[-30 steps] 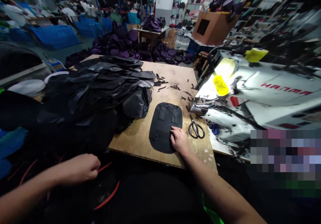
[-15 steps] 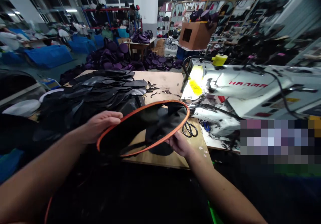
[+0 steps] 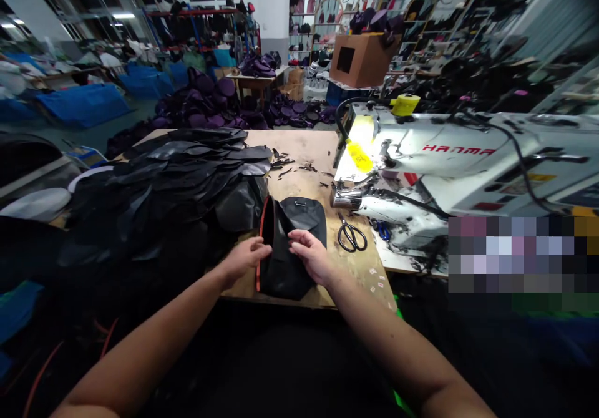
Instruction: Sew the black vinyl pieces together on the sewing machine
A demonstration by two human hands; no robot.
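Note:
A black fabric bag piece (image 3: 286, 274) with orange piping along its rim stands on the wooden tabletop, its opening turned to the left. My left hand (image 3: 246, 257) is at the orange rim, thumb and fingers closed over the edge. On the other side, my right hand (image 3: 312, 257) has its bent fingers and thumb on the black fabric near a fold. Behind the bag piece lies a flat black panel (image 3: 311, 213) with a small slot-like mark, partly covered. Black-handled scissors (image 3: 352, 236) rest to the right of my right hand.
A heap of black cut pieces (image 3: 187, 181) covers the table's left side. At the right stands a white sewing machine (image 3: 449, 150) with a metal cylinder arm (image 3: 345, 197). Dark scraps (image 3: 281, 165) lie farther back, and a cardboard box (image 3: 360, 62) stands beyond.
The orange-rimmed bag piece has come down from above the table and turned, its opening now facing left. Both hands have drawn closer together, and the scissors are fully uncovered.

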